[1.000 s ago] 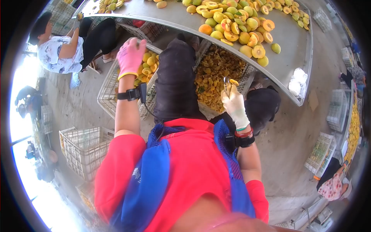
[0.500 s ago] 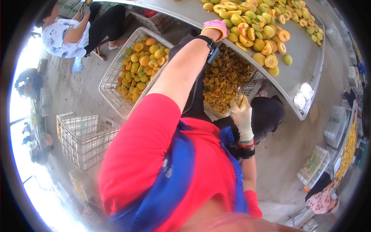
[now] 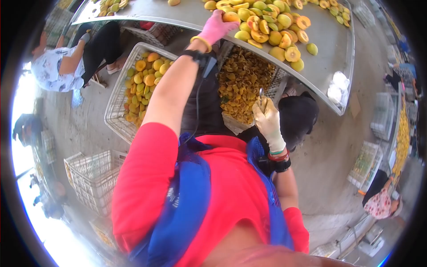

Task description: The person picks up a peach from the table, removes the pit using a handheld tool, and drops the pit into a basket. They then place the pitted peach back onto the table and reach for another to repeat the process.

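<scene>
My left hand (image 3: 216, 27), in a pink glove, is at the near edge of the metal table (image 3: 307, 84), closed around an orange-yellow peach (image 3: 231, 17). Beside it lies a pile of whole and halved peaches (image 3: 269, 26), some with cut faces up. My right hand (image 3: 267, 120), in a whitish glove, is closed around a slim metal tool (image 3: 261, 92) whose tip sticks up; its handle is hidden in the fist. Below the table edge, a crate of brown-orange fruit scraps (image 3: 244, 84) stands just beyond my right hand.
A white crate (image 3: 116, 113) of whole peaches stands left of my legs. Farther left are stacked crates (image 3: 95, 178) and a seated person (image 3: 60, 69). A crumpled white plastic bag (image 3: 339, 86) lies at the table's right corner. Another person (image 3: 380, 200) is at far right.
My left hand has drawn back from the pile to the table edge with a peach in it. My right hand still grips the tool. The whole view has shifted as my head turned.
</scene>
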`<state>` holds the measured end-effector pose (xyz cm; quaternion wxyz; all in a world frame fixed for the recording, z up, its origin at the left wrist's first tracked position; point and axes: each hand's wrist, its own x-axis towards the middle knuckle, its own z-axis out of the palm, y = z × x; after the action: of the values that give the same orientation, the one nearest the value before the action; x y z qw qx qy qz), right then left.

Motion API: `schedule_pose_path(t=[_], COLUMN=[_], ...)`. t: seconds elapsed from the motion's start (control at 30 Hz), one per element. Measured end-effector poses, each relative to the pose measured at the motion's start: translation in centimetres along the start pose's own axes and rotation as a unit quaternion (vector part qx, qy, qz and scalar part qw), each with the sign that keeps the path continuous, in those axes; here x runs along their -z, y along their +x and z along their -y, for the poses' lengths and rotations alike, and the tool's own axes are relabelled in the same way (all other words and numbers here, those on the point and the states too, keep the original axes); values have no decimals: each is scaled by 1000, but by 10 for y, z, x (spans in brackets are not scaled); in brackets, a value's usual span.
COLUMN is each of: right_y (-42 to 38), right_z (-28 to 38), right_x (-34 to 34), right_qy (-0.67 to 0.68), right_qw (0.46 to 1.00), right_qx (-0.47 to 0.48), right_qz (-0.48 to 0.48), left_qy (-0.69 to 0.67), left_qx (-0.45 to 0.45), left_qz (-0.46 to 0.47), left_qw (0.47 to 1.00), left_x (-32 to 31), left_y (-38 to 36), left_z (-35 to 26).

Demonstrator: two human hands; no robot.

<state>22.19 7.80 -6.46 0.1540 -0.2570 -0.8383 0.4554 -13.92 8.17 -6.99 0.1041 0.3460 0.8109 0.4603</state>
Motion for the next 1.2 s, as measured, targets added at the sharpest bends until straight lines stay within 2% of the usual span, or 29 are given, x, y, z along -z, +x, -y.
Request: schedule_pose_path(t=[0.03, 0.1, 0.2, 0.3, 0.37, 0.43, 0.47, 0.57, 0.7, 0.8, 0.9, 0.97, 1.1, 1.2], right_y=[0, 1, 7, 13, 15, 18, 17, 17, 19, 13, 11, 12, 9, 8], right_z=[-2, -1, 25, 47, 55, 75, 77, 80, 86, 89, 94, 85, 83, 76], right_x=[1, 4, 12, 17, 17, 27, 27, 30, 33, 29, 28, 28, 25, 19], right_qy=[-29, -55, -62, -88, -131, -216, -206, -168, -215, -83, -15, -17, 84, 105], right_qw=[999, 996, 993, 985, 971, 928, 934, 942, 928, 984, 991, 990, 991, 987], right_qx=[33, 67, 96, 148, 198, 293, 279, 276, 284, 139, 97, 123, 91, 106], right_qz=[-5, -11, -17, -26, -44, -80, -85, -95, -109, -78, -90, -73, -46, -61], left_qy=[-247, -458, -629, -640, -592, -514, -471, -427, -422, -440, -531, -525, -493, -442], left_qx=[49, 62, 92, 87, 82, 75, 65, 42, -11, -54, -44, -55, -31, -54], left_qz=[96, 177, 300, 305, 279, 253, 228, 215, 223, 199, 187, 163, 143, 145], left_qw=[963, 869, 711, 700, 752, 816, 850, 877, 879, 874, 825, 834, 858, 883], left_x=[12, 24, 39, 38, 33, 34, 34, 36, 27, 16, 7, 0, -2, -5], left_y=[-12, -35, -78, -112, -128, -140, -146, -159, -169, -179, -186, -186, -188, -188], left_z=[-16, -24, -56, -80, -92, -103, -112, -130, -139, -145, -146, -144, -145, -144])
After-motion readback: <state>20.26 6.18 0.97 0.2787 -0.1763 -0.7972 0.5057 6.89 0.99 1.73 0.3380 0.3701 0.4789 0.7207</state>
